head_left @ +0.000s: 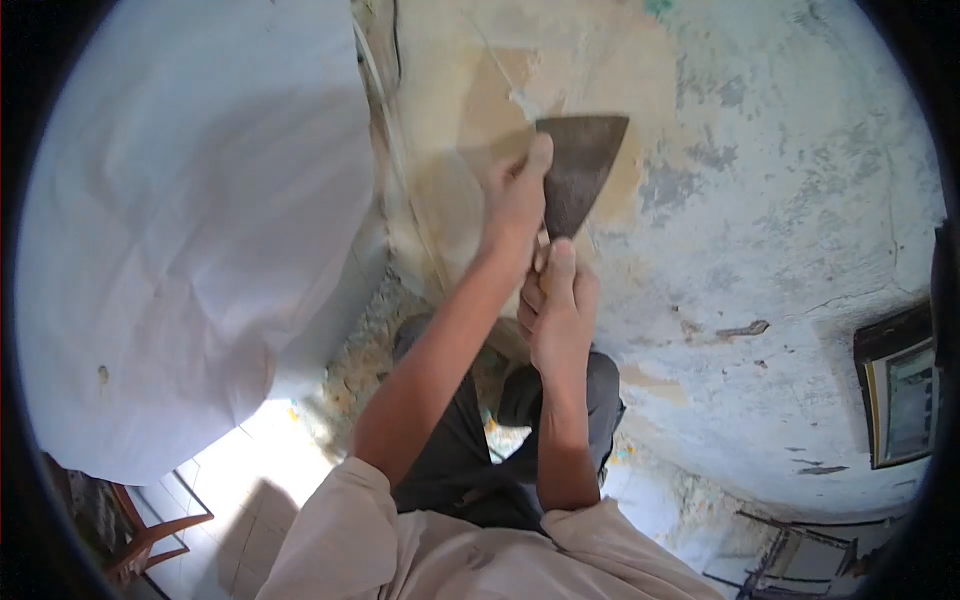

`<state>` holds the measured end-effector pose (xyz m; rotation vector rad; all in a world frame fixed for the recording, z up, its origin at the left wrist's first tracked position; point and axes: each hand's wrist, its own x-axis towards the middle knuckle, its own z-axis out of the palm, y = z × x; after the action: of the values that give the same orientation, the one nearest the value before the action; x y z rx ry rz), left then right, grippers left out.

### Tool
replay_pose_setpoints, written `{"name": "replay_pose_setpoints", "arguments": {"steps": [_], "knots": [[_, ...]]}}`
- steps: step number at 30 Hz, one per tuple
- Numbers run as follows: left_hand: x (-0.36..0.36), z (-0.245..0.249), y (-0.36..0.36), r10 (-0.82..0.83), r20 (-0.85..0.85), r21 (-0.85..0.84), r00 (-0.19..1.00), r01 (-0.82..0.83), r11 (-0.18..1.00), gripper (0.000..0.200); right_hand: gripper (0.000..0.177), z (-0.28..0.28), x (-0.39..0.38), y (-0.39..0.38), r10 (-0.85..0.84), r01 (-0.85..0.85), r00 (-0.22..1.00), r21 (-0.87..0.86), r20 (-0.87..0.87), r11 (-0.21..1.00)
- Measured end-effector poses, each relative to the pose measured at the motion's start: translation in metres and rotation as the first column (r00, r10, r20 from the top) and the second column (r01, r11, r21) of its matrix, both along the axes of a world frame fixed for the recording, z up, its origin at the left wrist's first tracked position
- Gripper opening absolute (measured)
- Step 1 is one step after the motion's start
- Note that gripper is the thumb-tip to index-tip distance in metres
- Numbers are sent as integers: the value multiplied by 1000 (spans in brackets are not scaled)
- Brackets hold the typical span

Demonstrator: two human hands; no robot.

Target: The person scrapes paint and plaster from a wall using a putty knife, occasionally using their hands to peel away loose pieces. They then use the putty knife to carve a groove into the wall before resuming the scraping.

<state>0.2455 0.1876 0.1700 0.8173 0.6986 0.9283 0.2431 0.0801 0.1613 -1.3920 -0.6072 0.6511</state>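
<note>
A scraper [583,165] with a wide, dark, triangular metal blade is held up before the wall, its broad edge away from me. My right hand [562,310] wraps round its handle, thumb laid along the base of the blade. At the blade's left side my left hand [518,205] is closed on the edge, its thumb on the face and its other fingers mostly hidden behind. Beyond the blade, the wall [720,230] is worn, with grey stains and flaking paint. Tan patches of filler [490,95] show around and behind the scraper.
A large white sheet [200,220] hangs at the left. Cables [390,130] run down the wall beside it. Rough rubble [365,340] lies along the wall's foot. A wooden chair [150,530] stands on floor tiles at lower left; a framed panel [905,400] is at the right.
</note>
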Motion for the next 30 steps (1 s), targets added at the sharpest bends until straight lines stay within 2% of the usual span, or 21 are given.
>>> {"name": "replay_pose_setpoints", "arguments": {"steps": [1,2,4,6,7,10,13,16,19,22,25,28,30], "knots": [[-2,2,6,-128,89,65,988,123,990,53,43,1,2,-2,-1,1,1000,-4,-23,1000],[1,2,6,-49,48,32,998,48,998,52,43,-2,3,-7,-4,2,999,-27,-51,1000],[8,2,2,96,-46,-35,994,-98,995,49,43,-2,8,-3,7,-6,998,-20,57,1000],[3,-6,-3,39,-36,7,999,-38,999,48,43,2,9,-1,17,-17,994,-6,109,1000],[5,0,8,22,-10,62,1000,-22,998,48,43,2,11,-3,-5,15,985,-56,172,998],[12,1,20,-25,114,31,993,21,999,43,44,3,14,3,16,-6,989,-67,146,998],[16,2,7,158,8,-13,987,-157,987,44,45,-1,14,1,-12,26,984,-82,176,996],[12,2,21,59,-10,132,998,-57,990,44,45,-2,23,7,8,13,967,-81,253,997],[7,11,16,93,160,71,983,-105,992,44,45,-6,27,18,19,-12,944,-22,328,1000],[11,4,20,82,-9,108,997,-80,991,42,46,1,15,7,6,7,988,-85,154,996],[2,2,36,-17,49,103,999,12,995,40,45,-6,14,24,-13,19,969,-26,247,999],[7,16,24,161,-29,-42,987,-162,986,34,45,4,15,17,30,-23,989,-54,143,998],[5,16,33,87,20,8,996,-88,996,35,46,2,19,24,18,-6,976,-53,217,999]]}}
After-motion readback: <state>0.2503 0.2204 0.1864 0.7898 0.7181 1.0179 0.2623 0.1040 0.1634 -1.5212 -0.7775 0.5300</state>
